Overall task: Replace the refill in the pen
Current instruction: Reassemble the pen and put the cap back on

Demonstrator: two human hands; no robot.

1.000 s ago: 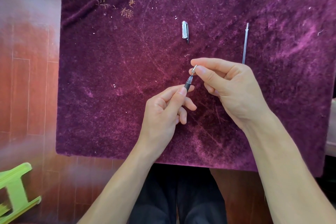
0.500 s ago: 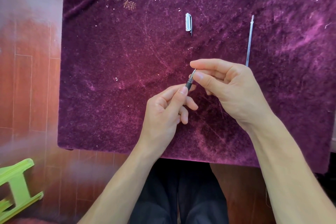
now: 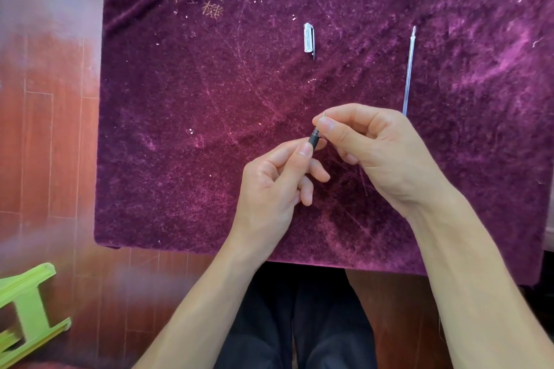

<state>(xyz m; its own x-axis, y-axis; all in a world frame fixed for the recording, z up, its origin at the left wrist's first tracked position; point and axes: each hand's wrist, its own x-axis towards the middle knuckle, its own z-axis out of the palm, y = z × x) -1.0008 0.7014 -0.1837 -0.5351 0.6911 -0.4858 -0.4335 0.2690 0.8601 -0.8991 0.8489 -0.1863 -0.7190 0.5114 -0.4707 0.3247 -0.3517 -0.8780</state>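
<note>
Over a purple velvet-covered surface (image 3: 209, 129), the left hand (image 3: 269, 189) closes its fingers (image 3: 304, 150) around the dark pen (image 3: 314, 138), while the right hand (image 3: 383, 153) pinches the pen's metal tip between thumb and forefinger. A clear refill (image 3: 409, 69) lies beyond the right hand, well apart from the pen cap (image 3: 309, 39).

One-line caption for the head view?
Both hands grip the pen over purple cloth; cap and refill lie beyond.
</note>
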